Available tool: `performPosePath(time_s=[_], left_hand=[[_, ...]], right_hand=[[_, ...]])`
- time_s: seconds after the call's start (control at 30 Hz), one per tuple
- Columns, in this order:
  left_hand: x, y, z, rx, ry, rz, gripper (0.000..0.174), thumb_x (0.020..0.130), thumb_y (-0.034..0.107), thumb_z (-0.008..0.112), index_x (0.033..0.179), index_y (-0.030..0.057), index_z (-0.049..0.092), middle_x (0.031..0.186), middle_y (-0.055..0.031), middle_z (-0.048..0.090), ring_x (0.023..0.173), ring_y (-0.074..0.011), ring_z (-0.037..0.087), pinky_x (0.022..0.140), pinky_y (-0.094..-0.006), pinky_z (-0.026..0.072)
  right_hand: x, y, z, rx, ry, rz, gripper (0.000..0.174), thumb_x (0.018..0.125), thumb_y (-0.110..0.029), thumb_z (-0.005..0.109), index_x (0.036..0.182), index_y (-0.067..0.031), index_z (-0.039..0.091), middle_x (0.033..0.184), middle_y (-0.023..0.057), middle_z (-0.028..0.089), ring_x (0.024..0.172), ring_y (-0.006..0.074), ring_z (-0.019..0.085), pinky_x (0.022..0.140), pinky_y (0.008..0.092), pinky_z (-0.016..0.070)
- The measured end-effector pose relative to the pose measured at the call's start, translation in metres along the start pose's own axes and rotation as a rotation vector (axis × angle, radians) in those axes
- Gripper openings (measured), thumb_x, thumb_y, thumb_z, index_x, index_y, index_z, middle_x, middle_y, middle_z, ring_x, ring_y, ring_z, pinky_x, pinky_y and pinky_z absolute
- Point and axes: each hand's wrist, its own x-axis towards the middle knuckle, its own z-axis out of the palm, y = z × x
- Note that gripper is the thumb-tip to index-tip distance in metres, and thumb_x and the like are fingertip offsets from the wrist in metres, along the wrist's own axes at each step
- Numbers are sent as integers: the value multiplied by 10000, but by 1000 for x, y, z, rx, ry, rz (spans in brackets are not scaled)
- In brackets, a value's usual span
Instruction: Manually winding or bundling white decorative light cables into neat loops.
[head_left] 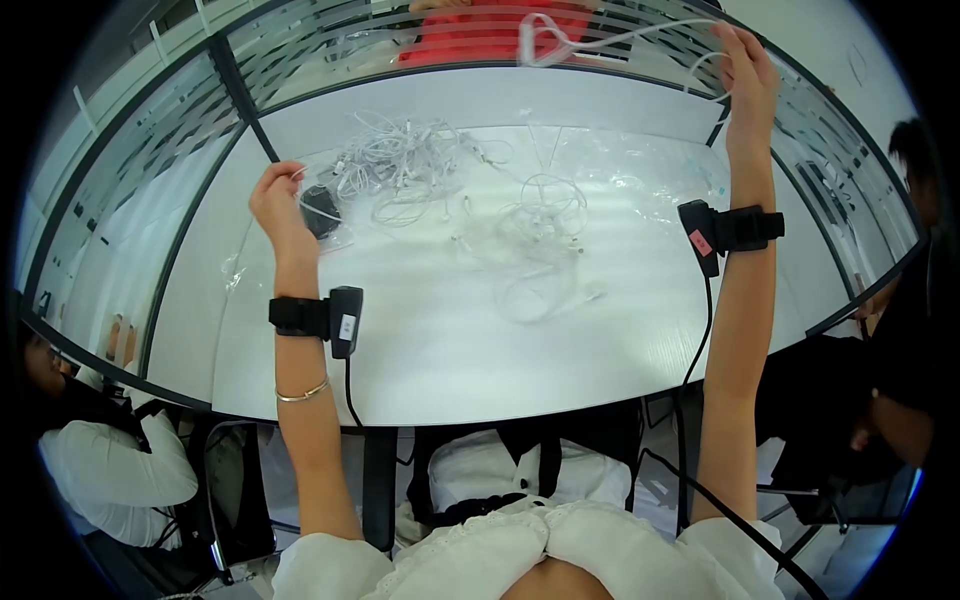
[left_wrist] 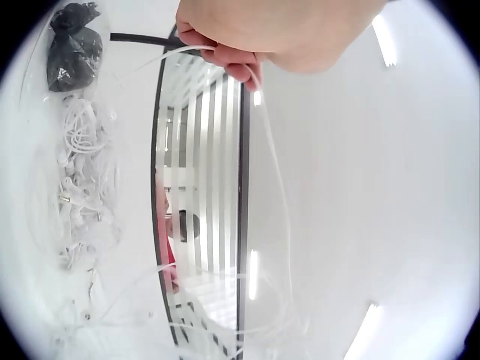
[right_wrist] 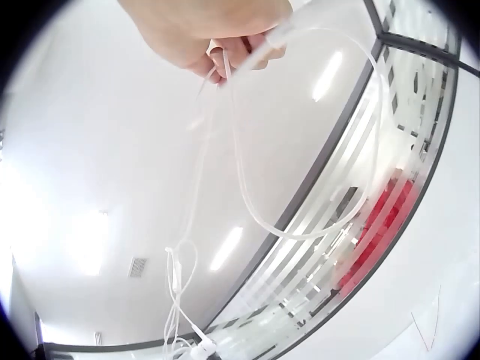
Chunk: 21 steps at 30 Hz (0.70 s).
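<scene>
No writing can be read anywhere; a white sticker (head_left: 347, 322) is borne by the left wrist camera (head_left: 344, 318) and a pink sticker (head_left: 700, 240) by the right wrist camera (head_left: 703, 235), but their print is too small to be made out.

At the left of the head view, the left hand (head_left: 278, 205) is raised above the white counter (head_left: 450, 350); its fingers (left_wrist: 240, 71) are curled, and one end of a thin white earphone cable (head_left: 620, 38) is pinched between them, the cable leaving just below the fingertips. A black bundle (head_left: 320, 210) in a clear bag is seen just beside that hand, and a tangle of white earphones (head_left: 400, 165) lies next to it; both are shown closer by the left wrist view, at its left edge. A looser second tangle (head_left: 540, 230) is spread near the middle of the counter.

At the right, the right hand (head_left: 748, 65) is held higher, in front of a striped glass partition (head_left: 330, 40); its fingers (right_wrist: 217, 56) are closed round the other part of the cable, which is held in the air between the two hands, clear of the counter. Only the right wrist view shows the wide loop hanging under those fingers and a small inline remote (right_wrist: 174, 274) lower on the cable; a red shape (head_left: 480, 35) behind the glass is shown by the head and right wrist views.
</scene>
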Motion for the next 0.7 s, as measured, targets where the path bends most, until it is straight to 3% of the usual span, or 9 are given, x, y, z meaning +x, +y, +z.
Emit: performPosePath(time_s=[0.1,0.2,0.23,0.33,0.37,0.47,0.53,0.6,0.7], left_hand=[[22,-18,-26,-4,150,-118,163,631,-9,433,628,72,573,608,44,472,569,-53,377,529,-215,250],[28,-28,-33,65,200,-117,187,644,4,427,644,68,603,618,28,489,575,-69,416,543,-190,276],[29,-31,-33,92,106,-86,254,663,21,420,768,54,649,736,-14,581,691,-89,518,630,-168,328],[7,-16,-11,130,-38,-217,316,692,36,436,928,27,645,921,-54,635,897,-111,565,751,-190,364],[1,-15,3,139,1,-184,322,710,44,469,980,-2,639,1012,-61,639,942,-163,566,834,-264,393],[-18,-15,31,145,-273,188,315,741,57,489,1020,1,624,1046,-62,629,1012,-175,547,884,-287,393],[-52,10,60,138,-544,165,321,792,76,471,1080,13,598,1099,-72,601,1053,-172,541,949,-308,364],[-80,21,81,209,-801,202,307,804,71,511,1100,33,584,1064,-63,606,1067,-178,536,937,-294,374],[-118,26,105,232,-951,314,297,814,84,551,1109,66,578,1027,-29,608,981,-152,558,860,-268,401]], right_hand=[[-6,17,-15,30,81,98,167,861,-233,621,906,-83,679,711,-101,552,567,-10,344,514,154,246],[-27,24,-8,-19,-79,112,167,870,-235,602,906,-88,672,743,-89,573,586,-15,367,517,152,264],[-31,27,-5,-19,-156,139,168,879,-228,581,892,-80,661,781,-68,604,611,-6,393,522,153,284],[-60,24,15,-15,-247,217,160,876,-216,575,893,-72,642,813,-45,627,633,9,420,528,158,302],[-69,29,22,22,-293,227,157,876,-214,571,897,-72,633,829,-35,634,636,15,428,530,160,310],[-93,27,39,149,-458,322,157,879,-212,556,914,-67,602,816,-27,621,630,10,414,521,171,300],[-101,8,47,179,-506,434,184,885,-235,547,921,-62,597,734,-43,569,596,8,377,508,173,262],[-107,3,44,220,-510,427,208,901,-262,522,927,-65,587,643,-70,434,560,9,327,494,183,217],[-106,2,37,265,-517,428,234,913,-278,498,938,-59,576,588,-81,345,537,14,284,487,193,187]])
